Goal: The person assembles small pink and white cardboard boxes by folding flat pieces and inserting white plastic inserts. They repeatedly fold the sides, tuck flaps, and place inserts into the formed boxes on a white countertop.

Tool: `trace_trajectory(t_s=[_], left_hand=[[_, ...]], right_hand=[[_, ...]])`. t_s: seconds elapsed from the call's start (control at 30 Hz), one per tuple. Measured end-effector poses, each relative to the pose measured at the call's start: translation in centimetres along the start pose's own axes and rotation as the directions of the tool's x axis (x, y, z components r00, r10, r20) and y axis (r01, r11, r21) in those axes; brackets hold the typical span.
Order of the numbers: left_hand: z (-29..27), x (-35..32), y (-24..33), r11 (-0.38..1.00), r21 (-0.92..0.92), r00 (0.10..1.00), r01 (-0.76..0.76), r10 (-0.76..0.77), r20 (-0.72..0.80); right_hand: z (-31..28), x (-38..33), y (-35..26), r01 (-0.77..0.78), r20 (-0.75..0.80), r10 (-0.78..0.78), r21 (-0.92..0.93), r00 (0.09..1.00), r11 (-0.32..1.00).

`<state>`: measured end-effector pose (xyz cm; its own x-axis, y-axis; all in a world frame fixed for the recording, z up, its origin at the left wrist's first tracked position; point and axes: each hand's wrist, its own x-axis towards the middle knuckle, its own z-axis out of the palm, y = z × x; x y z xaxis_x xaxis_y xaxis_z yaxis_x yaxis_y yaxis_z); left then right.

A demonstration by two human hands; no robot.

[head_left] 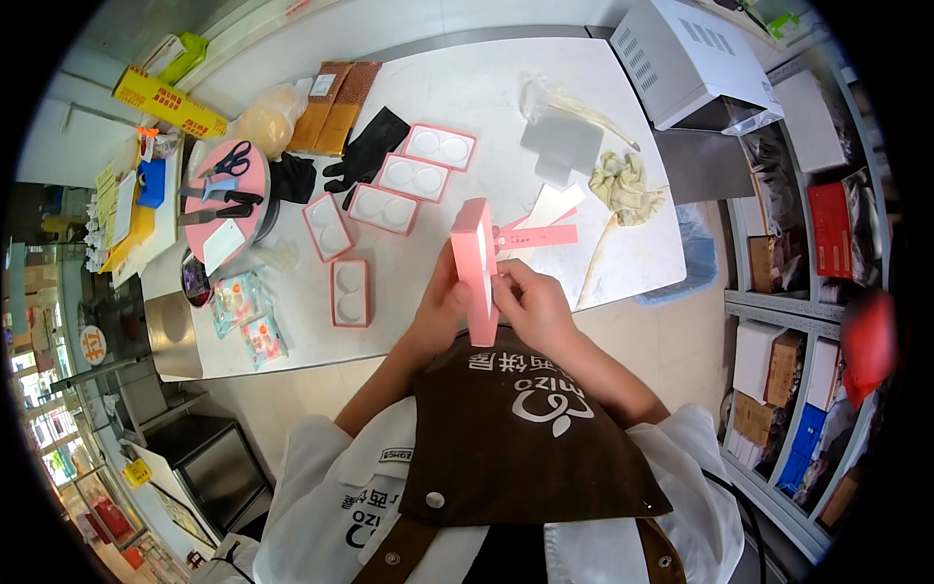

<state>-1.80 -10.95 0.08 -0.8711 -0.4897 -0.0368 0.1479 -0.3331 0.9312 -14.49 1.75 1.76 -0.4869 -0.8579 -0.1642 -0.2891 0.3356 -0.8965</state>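
Note:
A pink box (472,243) stands on edge between my hands, seen mostly from its narrow side. My left hand (445,304) is closed around its left side. On the box's right, white side, the bent fingers of my right hand (533,304) are closed together at the white insert (489,275); their tips are partly hidden. Several pink boxes with white two-hole inserts lie on the table to the left, among them one upright box (350,293) and one at the back (441,146). Just beyond my right hand are pink strips (545,236) and white strips (556,203).
Black gloves (368,151) and brown cardboard (336,102) lie at the back left of the table (428,88). A pink round stand (233,185) holds scissors and knives. Plastic packets (243,304) are at left, a crumpled cloth (625,188) at right, a white appliance (696,63) behind.

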Motion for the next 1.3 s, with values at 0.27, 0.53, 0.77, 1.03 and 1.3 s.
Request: trace_trajectory(t_s=[0.27,0.53,0.77,1.03,1.3], left_hand=[[-0.2,-0.4,1.2,0.99,-0.021,0.985,0.14,-0.141,-0.103],[-0.4,0.5,1.7,0.994,0.104,0.995,-0.045,0.053,-0.082],[-0.4,0.3,4.2,0.971,0.239,0.991,0.011,-0.042,0.124],[-0.1,-1.8,0.8,0.984,0.05,0.966,0.173,-0.18,0.186],[-1.4,0.1,-0.8,0.93,-0.349,0.981,0.12,-0.166,-0.105]], right_hand=[[-0.9,0.2,-0.9,0.044,-0.056,-0.039,0.102,0.998,0.994],[-2.7,0.1,-1.6,0.184,-0.066,-0.172,0.337,0.983,0.923],[-4.1,1.0,-5.0,0.52,-0.264,-0.516,-0.059,0.815,0.852],[-3.2,1.8,-2.8,0.483,-0.22,-0.498,-0.123,0.839,0.867],[-2.7,1.6,-1.8,0.2,-0.001,-0.2,0.004,0.98,0.98]])
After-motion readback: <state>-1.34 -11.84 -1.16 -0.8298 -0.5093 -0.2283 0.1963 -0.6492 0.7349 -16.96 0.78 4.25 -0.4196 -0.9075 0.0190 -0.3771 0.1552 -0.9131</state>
